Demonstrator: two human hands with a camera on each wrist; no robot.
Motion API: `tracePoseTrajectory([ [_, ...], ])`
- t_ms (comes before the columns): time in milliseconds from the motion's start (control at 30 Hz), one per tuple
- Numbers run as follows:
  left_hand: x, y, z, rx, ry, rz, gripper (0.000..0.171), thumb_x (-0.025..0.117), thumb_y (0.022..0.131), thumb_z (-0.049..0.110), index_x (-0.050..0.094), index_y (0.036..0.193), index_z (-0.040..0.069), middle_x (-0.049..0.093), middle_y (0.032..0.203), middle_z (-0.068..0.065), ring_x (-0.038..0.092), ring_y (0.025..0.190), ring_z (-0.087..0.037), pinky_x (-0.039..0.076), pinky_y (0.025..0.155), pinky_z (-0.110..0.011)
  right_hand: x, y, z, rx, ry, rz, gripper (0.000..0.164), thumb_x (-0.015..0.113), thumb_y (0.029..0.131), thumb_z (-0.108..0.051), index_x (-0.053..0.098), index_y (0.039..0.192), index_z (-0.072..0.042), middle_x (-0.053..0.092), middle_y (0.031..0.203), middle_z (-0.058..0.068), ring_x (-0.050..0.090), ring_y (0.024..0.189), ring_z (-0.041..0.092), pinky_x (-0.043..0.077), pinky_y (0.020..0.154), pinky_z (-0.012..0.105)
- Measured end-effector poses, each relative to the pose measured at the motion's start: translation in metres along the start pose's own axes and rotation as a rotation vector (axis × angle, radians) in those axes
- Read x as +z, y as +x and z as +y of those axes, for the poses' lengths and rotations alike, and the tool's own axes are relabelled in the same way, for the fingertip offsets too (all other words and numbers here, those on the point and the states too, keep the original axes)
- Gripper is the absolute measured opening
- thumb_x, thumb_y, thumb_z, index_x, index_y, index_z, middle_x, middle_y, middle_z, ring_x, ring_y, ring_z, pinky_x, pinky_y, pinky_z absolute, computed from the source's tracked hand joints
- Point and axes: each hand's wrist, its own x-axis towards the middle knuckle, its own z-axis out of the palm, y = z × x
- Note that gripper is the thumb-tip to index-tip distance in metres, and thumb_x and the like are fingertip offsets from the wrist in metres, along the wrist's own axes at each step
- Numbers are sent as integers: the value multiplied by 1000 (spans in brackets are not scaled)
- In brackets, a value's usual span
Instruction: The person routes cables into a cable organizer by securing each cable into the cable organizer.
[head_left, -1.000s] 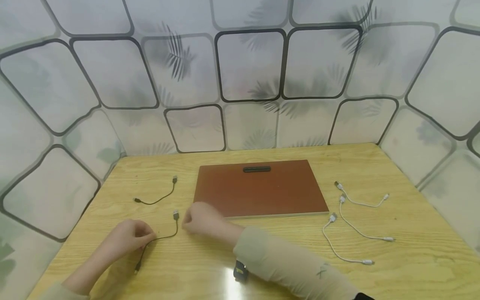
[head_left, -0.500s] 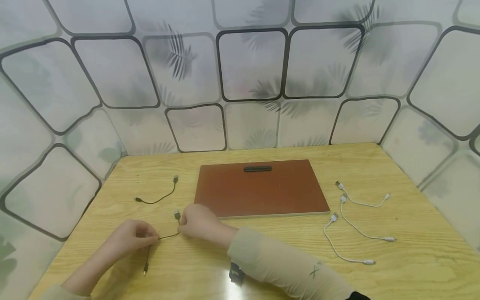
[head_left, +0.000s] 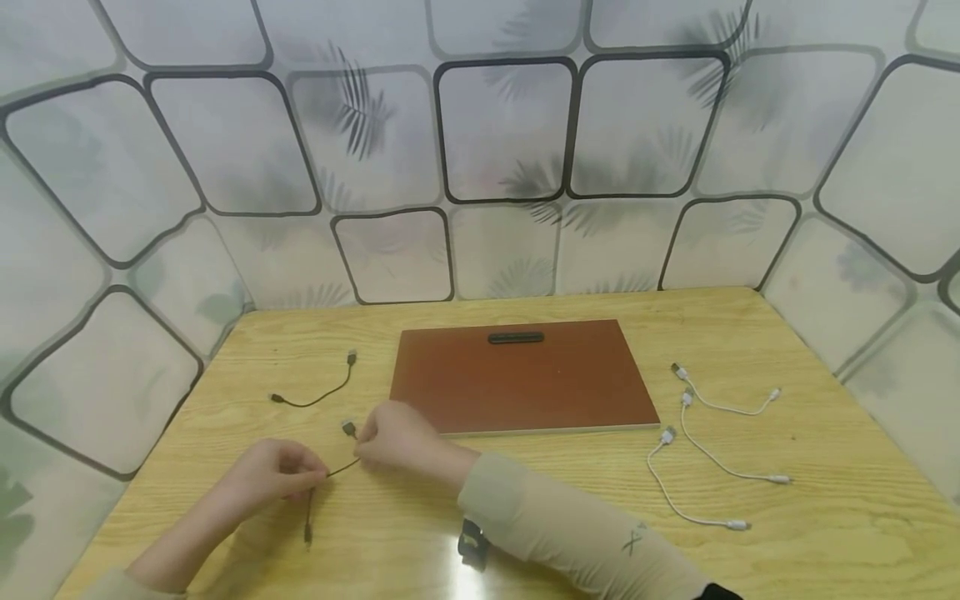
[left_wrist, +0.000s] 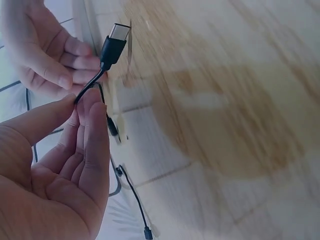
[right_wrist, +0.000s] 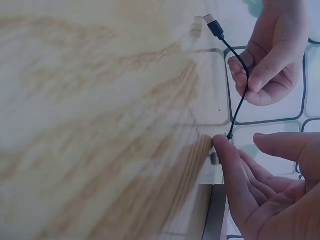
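My left hand [head_left: 270,471] pinches a short black USB cable [head_left: 343,467] between thumb and fingertips, low over the left part of the table. The cable's USB-C plug [left_wrist: 114,50] sticks up past the thumb in the left wrist view. My right hand [head_left: 397,437] is at the cable's other half, its fingertips overlapping the cord. In the right wrist view its thumb stands apart from the index finger [right_wrist: 227,157], whose tip is right at the cord. The USB-A plug [head_left: 348,427] lies just beyond the right fingertips.
Another black cable [head_left: 315,402] lies farther back on the wooden table [head_left: 570,483]. A brown board [head_left: 517,383] with a black bar [head_left: 515,337] sits at the back middle. Three white cables [head_left: 705,450] lie to the right. A patterned curtain [head_left: 502,133] surrounds the table.
My left hand has shifted slightly right with the cable, and its lower plug has swung right. My right hand has moved left to the cord, and the USB-A plug has tilted left.
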Motion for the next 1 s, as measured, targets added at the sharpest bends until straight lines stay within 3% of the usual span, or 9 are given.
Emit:
tracePoseTrajectory([
  [100,0,-1,1,-5,-51,-20,21,74,98,16,77,106,-4,81,94,-10,74,79,-17,62,70,-27,0,2,3,9,47,12,14,78,93,-6,81,106,-1,82,96,7,72,69,11,61,64,21],
  [233,1,-1,1,-15,-104,-39,24,74,99,16,75,109,-6,81,94,-10,74,78,-18,62,70,-28,-1,3,7,20,132,27,28,77,94,-5,76,120,4,83,97,11,78,76,16,65,70,26],
  [433,2,-2,4,-20,-143,-61,26,74,99,15,74,110,-8,80,92,-10,75,80,-18,63,70,-29,-4,4,8,-15,142,74,23,81,92,-9,80,113,0,83,106,12,79,88,18,64,81,24],
  [667,5,-2,9,-16,-171,-81,28,73,100,16,74,112,-10,80,87,-10,75,79,-18,63,71,-30,-12,3,8,-14,268,40,20,82,90,-6,80,108,1,83,98,12,81,79,18,64,75,22],
  [833,6,0,11,-28,-182,-81,30,69,102,19,74,113,-9,79,86,-6,72,79,-14,61,70,-28,-20,3,8,-5,271,29,20,82,91,-7,81,110,-1,84,101,10,81,81,16,64,77,21],
  [1000,7,3,12,-26,-223,-113,34,64,106,22,72,117,-10,78,91,-4,74,84,-14,63,76,-27,-27,4,9,42,344,28,20,82,91,-4,81,110,1,83,102,13,82,86,21,66,78,25],
])
